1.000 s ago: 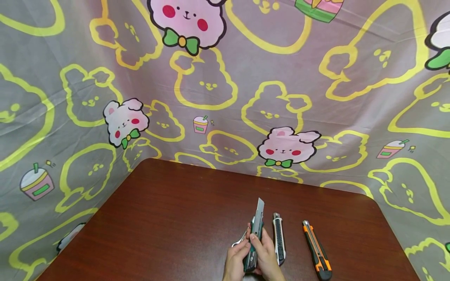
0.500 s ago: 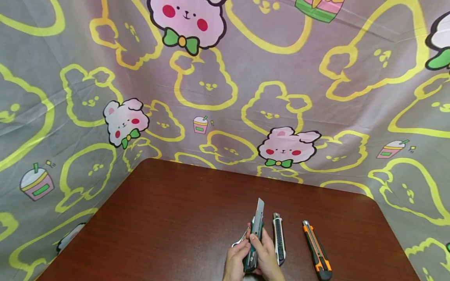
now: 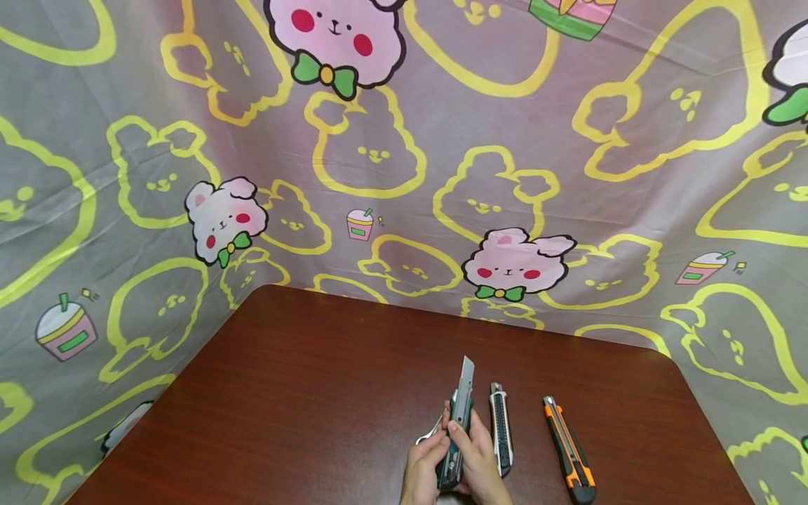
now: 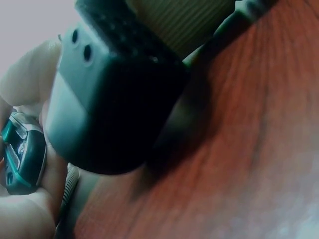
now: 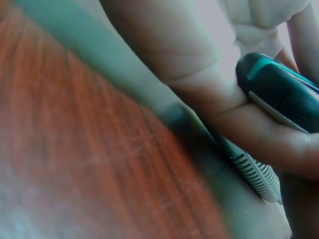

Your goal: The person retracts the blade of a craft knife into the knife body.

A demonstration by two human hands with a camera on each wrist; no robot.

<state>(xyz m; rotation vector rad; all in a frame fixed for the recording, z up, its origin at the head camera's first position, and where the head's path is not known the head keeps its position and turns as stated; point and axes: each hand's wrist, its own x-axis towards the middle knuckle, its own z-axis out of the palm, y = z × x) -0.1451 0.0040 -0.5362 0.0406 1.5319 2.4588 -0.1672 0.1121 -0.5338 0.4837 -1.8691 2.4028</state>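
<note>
A dark green utility knife [image 3: 462, 405] points away from me, with a wide length of blade [image 3: 467, 370] out at its tip. My left hand [image 3: 421, 464] grips the handle from the left side. From the right, my right hand [image 3: 480, 459] holds the same handle, its thumb lying on top near the middle. In the left wrist view the end of the knife [image 4: 24, 157] shows between the hands. The right wrist view shows the rounded, green-striped handle end [image 5: 279, 89] against the palm and fingers.
Right of the hands lies a silver and black utility knife [image 3: 501, 428], and farther right an orange and black one [image 3: 569, 449]. A silver curved loop [image 3: 424, 439] is partly hidden behind the left hand. The brown table [image 3: 303, 393] meets a patterned cloth [image 3: 391, 161] behind. A blurred dark block [image 4: 119, 99] sits close to the left wrist camera.
</note>
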